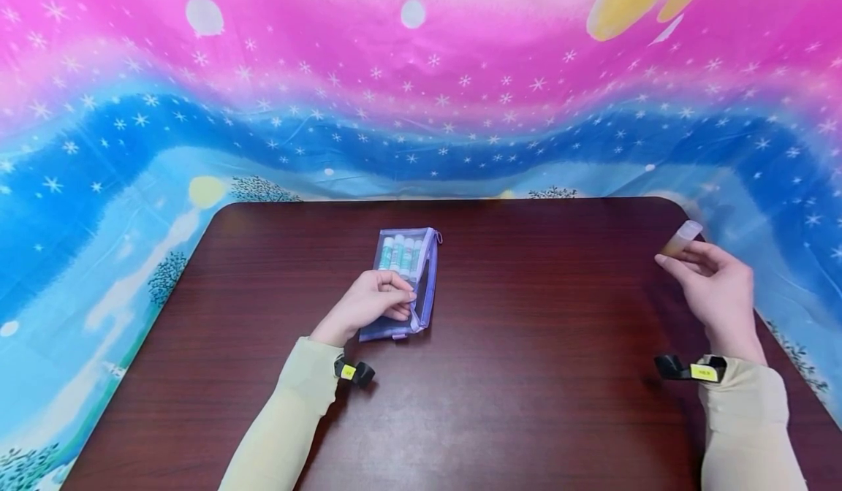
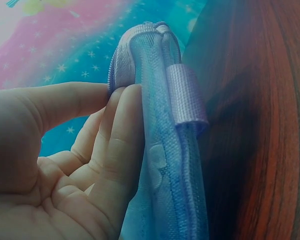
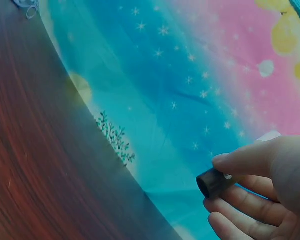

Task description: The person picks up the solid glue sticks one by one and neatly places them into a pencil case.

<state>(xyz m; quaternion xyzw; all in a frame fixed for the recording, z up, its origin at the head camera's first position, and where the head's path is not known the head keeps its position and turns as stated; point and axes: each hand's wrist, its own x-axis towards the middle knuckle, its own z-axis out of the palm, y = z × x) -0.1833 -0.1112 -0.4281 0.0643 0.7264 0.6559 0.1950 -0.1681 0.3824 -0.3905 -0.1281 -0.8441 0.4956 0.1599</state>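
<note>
A purple see-through zipper pouch (image 1: 371,330) lies on the table left of its middle, its zipped side gaping. Several small tubes (image 1: 397,254) with teal labels and white caps lie side by side in its far half. My left hand (image 1: 375,301) pinches the zipper edge (image 2: 121,65) of the pouch between thumb and fingers. Out at the table's right edge, my right hand (image 1: 723,286) holds a small tube (image 1: 677,240) between thumb and fingertips, tilted above the tabletop. This tube has a clear upper part and a brownish lower part; its dark round end (image 3: 205,185) faces the wrist camera.
The dark wood table (image 1: 526,403) has rounded far corners. A pink and blue snowflake-patterned cloth (image 1: 434,126) hangs behind it and along both sides. A zipper pull ring (image 1: 438,237) sticks out at the pouch's far right corner.
</note>
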